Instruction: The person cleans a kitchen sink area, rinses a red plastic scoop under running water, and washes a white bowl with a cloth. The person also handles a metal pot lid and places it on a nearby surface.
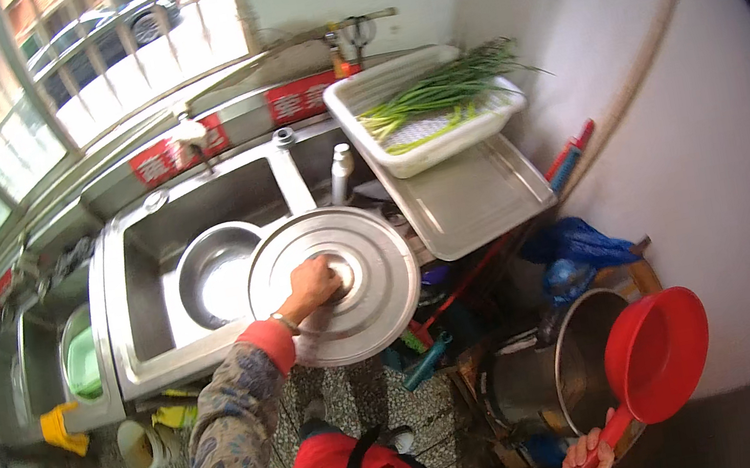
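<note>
My left hand [313, 285] grips the knob of a large round metal lid [377, 293], which is over the front right part of the steel sink. My right hand [588, 464] holds a red plastic ladle [663, 353] by its handle at the lower right. Behind the ladle a tall metal pot [540, 377] stands uncovered; its inside is partly hidden by the ladle. A round metal basin [205, 262] sits in the sink basin left of the lid, partly covered by the lid's edge in this view.
A white plastic basket [408, 163] with green onions [442, 100] rests on a metal tray [482, 205] at the sink's right. A blue plastic bag [578, 245] lies near the wall. Yellow gloves [64, 431] hang over the left sink edge; a white bucket [139, 448] stands below.
</note>
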Tool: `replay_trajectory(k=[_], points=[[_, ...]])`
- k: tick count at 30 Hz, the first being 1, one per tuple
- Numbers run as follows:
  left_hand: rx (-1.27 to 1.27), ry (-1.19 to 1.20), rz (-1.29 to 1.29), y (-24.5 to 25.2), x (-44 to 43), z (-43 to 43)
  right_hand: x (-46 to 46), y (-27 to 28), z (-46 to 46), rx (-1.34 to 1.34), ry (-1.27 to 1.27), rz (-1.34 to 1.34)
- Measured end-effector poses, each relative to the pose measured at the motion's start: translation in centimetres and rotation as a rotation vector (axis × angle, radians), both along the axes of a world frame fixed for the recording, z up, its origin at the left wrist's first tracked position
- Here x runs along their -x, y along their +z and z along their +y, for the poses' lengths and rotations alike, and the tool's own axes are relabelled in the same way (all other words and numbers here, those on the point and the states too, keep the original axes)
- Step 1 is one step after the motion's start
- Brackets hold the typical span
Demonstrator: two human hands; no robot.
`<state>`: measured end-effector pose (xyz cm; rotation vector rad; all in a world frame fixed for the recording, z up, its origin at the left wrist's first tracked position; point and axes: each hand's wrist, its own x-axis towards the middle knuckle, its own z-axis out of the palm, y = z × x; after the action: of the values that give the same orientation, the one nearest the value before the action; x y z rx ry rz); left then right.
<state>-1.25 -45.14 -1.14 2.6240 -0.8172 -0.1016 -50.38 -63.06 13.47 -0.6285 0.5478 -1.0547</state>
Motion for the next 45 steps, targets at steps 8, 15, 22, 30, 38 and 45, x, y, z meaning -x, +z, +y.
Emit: replay_trajectory(k=[8,15,22,30,38,45], points=[[0.084,0.072,0.041,-1.6,-0.6,-0.7,-7.2,1.2,2.6,-0.063,0.386,-0.003],[0.256,-0.012,0.143,-2.5,-3.2,1.1,-22.4,0.8,9.0,-0.122,0.665,0.208],[0.502,0.164,-0.127,2.6,-17.5,13.5,-39.1,-0.2,16.4,-0.061,1.005,0.360],[0.160,0.111,-0.576,12.3,-36.2,19.5,-52.8,-5.1,24.2,-0.262,1.303,0.524],[0.002,0.019,-0.576,10.1,-40.7,18.6,-59.0,-10.8,25.7,-0.445,1.341,0.423],[0.288,0.320,-0.146,11.3,-40.3,16.6,-60.8,-13.8,24.7,-0.335,1.290,0.419]])
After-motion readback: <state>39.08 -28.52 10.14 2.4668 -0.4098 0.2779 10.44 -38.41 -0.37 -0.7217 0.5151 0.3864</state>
